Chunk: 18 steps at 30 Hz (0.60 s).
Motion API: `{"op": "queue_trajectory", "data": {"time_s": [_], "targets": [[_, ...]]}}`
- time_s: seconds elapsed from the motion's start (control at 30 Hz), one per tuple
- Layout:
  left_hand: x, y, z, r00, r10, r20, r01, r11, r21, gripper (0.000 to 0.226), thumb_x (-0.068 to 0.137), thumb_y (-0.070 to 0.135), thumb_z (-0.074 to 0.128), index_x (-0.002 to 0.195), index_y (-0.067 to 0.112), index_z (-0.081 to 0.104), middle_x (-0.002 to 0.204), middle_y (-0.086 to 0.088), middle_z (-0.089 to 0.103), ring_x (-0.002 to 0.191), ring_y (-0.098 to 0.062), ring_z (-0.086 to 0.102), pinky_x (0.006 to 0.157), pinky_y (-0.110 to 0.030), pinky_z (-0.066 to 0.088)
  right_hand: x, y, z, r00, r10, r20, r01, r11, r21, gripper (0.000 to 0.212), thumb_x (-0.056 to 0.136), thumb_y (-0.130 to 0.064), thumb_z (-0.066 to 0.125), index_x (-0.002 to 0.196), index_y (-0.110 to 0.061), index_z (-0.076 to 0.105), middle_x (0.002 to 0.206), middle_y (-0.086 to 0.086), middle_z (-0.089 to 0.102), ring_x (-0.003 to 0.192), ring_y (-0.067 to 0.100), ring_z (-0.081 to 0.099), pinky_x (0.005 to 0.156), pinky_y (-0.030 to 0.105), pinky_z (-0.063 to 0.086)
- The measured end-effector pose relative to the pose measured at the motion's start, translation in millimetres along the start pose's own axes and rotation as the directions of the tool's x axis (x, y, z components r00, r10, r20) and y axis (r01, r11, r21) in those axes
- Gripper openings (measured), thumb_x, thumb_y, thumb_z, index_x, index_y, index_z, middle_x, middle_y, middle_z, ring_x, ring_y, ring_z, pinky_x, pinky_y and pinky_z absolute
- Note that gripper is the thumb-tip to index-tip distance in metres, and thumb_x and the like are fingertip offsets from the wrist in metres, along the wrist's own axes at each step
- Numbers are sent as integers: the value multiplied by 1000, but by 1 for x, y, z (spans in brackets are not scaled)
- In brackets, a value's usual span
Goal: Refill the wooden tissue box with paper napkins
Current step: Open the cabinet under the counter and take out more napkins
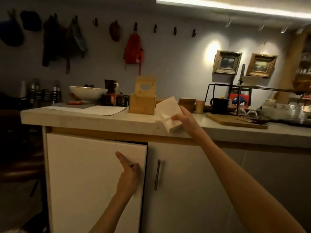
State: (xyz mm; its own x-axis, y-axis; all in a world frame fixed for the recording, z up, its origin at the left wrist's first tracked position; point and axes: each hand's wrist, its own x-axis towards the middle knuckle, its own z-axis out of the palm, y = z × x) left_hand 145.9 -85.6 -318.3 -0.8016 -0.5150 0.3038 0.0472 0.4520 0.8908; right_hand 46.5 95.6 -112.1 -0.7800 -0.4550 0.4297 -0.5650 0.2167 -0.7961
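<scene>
The wooden tissue box (142, 104) stands on the counter (94, 121), its lid with the oval slot tipped up behind it. My right hand (184, 117) grips a white stack of paper napkins (169, 113) just right of the box, at the counter's front edge. Lower down, my left hand (128, 175) is on the left cabinet door (87, 174), fingers round its handle near the door's right edge, thumb pointing up. That door stands slightly ajar, with a dark gap along its right side.
A sheet of paper (94, 110) and a large white bowl (87, 93) lie left of the box. A wooden cutting board (235, 121), a black mug (218, 105) and a wire rack are to the right. The right cabinet door (181, 182) is closed.
</scene>
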Motion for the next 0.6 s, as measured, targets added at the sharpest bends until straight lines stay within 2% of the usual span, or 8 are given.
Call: {"op": "queue_trajectory", "data": {"time_s": [0.07, 0.13, 0.23, 0.3, 0.43, 0.53, 0.6], "targets": [[9, -1, 7, 1000, 12, -10, -12, 1000, -3, 88, 102, 39, 34, 124, 43, -52, 67, -8, 63, 53, -30, 58, 58, -47, 53, -3, -2, 0, 1000, -9, 8, 9, 1000, 5, 72, 70, -34, 55, 138, -15, 39, 125, 3, 51, 111, 22, 51, 85, 27, 45], [16, -2, 13, 999, -4, -33, 5, 1000, 7, 90, 102, 37, 36, 130, 37, -49, 77, -9, 67, 56, -29, 58, 62, -43, 51, -6, -2, 2, 1000, -20, 4, 20, 1000, 4, 72, 70, -33, 55, 138, -14, 40, 125, 5, 51, 111, 23, 51, 86, 29, 45], [22, 0, 17, 998, -36, -57, 37, 999, 13, 92, 102, 36, 39, 127, 40, -50, 86, -8, 65, 63, -28, 58, 68, -39, 46, -4, 0, 3, 999, -33, -32, 32, 999, -7, 70, 70, -33, 55, 136, -15, 42, 123, 4, 52, 110, 22, 52, 86, 29, 44], [24, 0, 18, 996, -56, -68, 57, 998, 14, 91, 101, 38, 38, 127, 42, -50, 82, -7, 63, 65, -29, 58, 69, -39, 45, -1, 1, 5, 998, -43, -53, 42, 999, -19, 69, 70, -34, 54, 136, -15, 43, 122, 3, 53, 108, 21, 52, 83, 28, 44], [29, 3, 21, 993, -91, -70, 93, 995, 23, 89, 102, 37, 37, 134, 37, -46, 70, -3, 59, 58, -25, 53, 66, -36, 40, 1, 5, 8, 995, -20, -94, 14, 998, -62, 72, 70, -38, 56, 137, -17, 44, 125, 3, 55, 112, 23, 53, 92, 37, 45], [27, 14, 13, 988, -156, -2, 156, 988, -1, 90, 102, 24, 40, 139, 29, -42, 66, -9, 61, 50, -22, 51, 58, -37, 43, -1, -3, 6, 995, 71, -73, -77, 993, -87, 68, 72, -39, 55, 137, -19, 45, 127, 2, 56, 113, 21, 54, 92, 37, 47], [23, 24, 3, 975, -219, 42, 215, 973, 83, 94, 100, 23, 43, 138, 32, -42, 77, -19, 62, 54, -27, 52, 62, -45, 51, -3, -18, 4, 985, 166, -45, -168, 984, -54, 58, 80, -31, 56, 136, -18, 46, 124, -3, 56, 111, 19, 55, 89, 33, 47]]}}
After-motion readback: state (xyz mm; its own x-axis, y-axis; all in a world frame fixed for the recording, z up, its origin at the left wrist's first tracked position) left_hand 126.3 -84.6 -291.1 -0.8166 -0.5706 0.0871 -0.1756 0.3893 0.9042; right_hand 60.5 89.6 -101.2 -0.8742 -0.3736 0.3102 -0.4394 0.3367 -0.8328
